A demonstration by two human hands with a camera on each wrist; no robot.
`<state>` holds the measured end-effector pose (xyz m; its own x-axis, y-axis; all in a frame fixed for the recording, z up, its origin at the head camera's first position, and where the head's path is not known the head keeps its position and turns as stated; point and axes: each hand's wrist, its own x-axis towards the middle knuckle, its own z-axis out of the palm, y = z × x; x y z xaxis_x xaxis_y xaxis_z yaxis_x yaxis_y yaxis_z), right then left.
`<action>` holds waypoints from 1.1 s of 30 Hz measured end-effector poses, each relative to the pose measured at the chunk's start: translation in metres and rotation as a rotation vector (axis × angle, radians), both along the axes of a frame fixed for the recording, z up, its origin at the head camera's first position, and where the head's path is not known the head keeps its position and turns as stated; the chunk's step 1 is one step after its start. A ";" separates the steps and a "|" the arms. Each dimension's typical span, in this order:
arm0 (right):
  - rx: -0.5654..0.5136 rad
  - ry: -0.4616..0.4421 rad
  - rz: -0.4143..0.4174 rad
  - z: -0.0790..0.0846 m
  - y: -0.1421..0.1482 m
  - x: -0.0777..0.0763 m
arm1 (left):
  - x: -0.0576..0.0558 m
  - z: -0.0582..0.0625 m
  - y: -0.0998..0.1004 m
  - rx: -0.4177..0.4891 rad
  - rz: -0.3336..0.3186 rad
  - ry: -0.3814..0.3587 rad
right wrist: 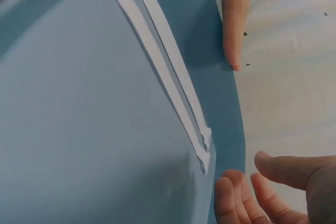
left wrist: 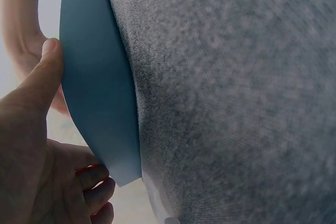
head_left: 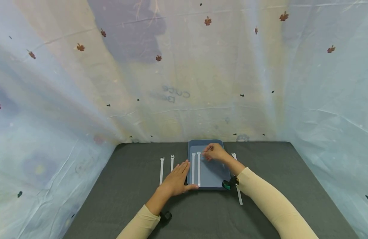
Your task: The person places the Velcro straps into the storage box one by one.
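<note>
- Left of and beyond the left hand: two white strips point(head_left: 161, 167) on the dark desk point(head_left: 127, 202), outside the tray, roughly parallel, slotted heads at the far end; hand hides part of the nearer-in one.
- Left hand point(head_left: 176, 181): at the tray's near left corner, fingers extended along its left side, thumb reaching over the near rim; touching the tray, thumb and fingers spread apart.
- Between the hands: shallow blue tray point(head_left: 215, 174), rounded corners, flat on the desk. Contents seen: two white straps point(head_left: 199, 169), side by side in the left part, nearly touching, slotted heads at the far end.
- Right hand point(head_left: 214, 152): over the tray's far part, just right of the strap heads; fingers loosely bent, thumb apart from them, nothing seen in the grasp.
- Under the right forearm: single white band point(head_left: 239, 196) on the desk, right of the tray, middle hidden by the arm.
</note>
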<state>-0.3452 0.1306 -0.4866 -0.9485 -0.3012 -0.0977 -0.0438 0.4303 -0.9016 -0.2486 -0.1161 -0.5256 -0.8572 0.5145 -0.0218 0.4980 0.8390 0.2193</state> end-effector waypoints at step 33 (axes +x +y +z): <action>0.034 0.109 -0.083 0.008 0.078 0.017 | 0.000 -0.001 -0.001 0.043 -0.018 -0.004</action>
